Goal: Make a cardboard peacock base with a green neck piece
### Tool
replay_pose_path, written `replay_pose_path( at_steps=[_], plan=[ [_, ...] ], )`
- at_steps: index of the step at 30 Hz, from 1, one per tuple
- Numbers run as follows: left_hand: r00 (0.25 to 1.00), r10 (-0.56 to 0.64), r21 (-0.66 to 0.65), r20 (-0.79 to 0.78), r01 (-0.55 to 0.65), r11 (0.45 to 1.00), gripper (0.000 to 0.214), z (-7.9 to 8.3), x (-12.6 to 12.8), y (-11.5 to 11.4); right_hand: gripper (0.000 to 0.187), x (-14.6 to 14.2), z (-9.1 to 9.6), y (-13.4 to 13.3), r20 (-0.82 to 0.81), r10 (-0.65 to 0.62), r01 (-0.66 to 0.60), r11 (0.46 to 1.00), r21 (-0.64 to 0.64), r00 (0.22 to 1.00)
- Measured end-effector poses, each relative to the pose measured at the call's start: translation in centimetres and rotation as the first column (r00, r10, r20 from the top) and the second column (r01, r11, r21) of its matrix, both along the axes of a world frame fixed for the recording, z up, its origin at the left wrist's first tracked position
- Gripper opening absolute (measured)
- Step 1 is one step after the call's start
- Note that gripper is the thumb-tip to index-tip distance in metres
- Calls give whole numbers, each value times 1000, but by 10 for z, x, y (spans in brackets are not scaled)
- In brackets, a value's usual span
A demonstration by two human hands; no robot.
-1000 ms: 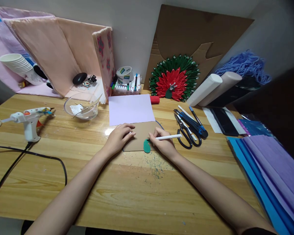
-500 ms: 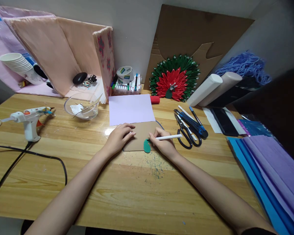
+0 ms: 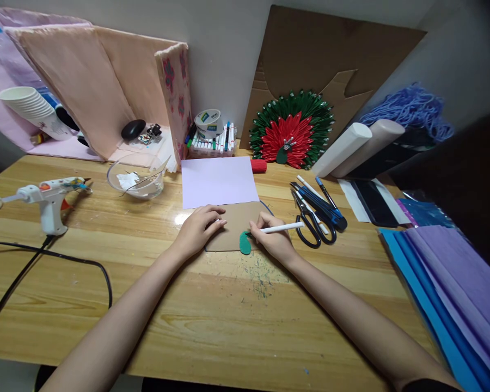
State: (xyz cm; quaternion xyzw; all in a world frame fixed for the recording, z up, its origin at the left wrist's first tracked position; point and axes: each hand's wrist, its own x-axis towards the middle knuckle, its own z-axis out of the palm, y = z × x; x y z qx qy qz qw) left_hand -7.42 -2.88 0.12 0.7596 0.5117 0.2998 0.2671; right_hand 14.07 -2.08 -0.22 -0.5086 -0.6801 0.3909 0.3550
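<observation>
My right hand (image 3: 275, 238) grips a white marker (image 3: 283, 227), its dark tip at the upper edge of a small green teardrop-shaped piece (image 3: 245, 243). That piece lies over the near edge of a brown cardboard sheet (image 3: 233, 226). On the cardboard's left side rests my left hand (image 3: 198, 228), its fingers bent and close together. A small white bit shows between its thumb and fingers, too small to name. A lilac paper sheet (image 3: 219, 182) lies just beyond, against the cardboard's far edge.
Scissors (image 3: 309, 228) and a blue cutter (image 3: 322, 207) lie right of my right hand. A glue gun (image 3: 51, 201) with a black cable and a clear bowl (image 3: 157, 188) stand left. A red and green peacock (image 3: 289, 133) leans at the back; coloured sheets (image 3: 445, 283) lie right.
</observation>
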Motion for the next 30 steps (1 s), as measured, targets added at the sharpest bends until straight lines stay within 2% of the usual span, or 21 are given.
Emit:
replay_pose_path(
  at_steps=[30],
  plan=[
    [1000,-9,-8,8,9,1000,23,1,0,0,33,1,-1,1,-25,8,-7,1000,10,1000]
  ],
)
